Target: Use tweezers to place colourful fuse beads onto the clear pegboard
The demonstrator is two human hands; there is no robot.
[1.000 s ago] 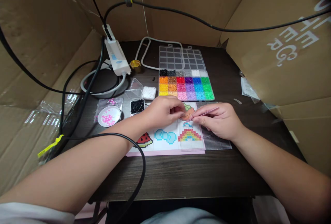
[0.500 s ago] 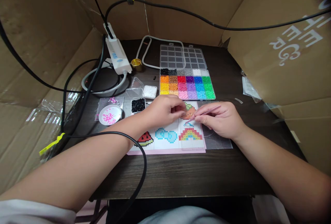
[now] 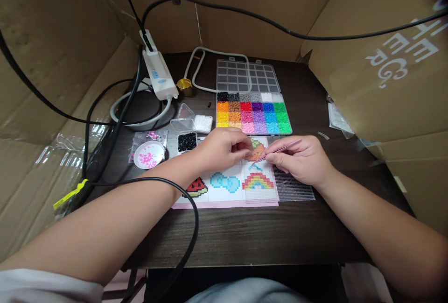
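Thin pink tweezers (image 3: 278, 150) slant over the pegboard (image 3: 261, 193).

Both forearms are bare from the elbow down to the wrist, with no watch, bracelet or ring visible on either. The left hand (image 3: 224, 150) and the right hand (image 3: 301, 160) wear no gloves. At the lower left corner, the edge of a short white sleeve (image 3: 45, 286) covers the left upper arm. At the bottom centre, a strip of light grey-blue clothing (image 3: 245, 293) shows over the lap; its cut cannot be told.
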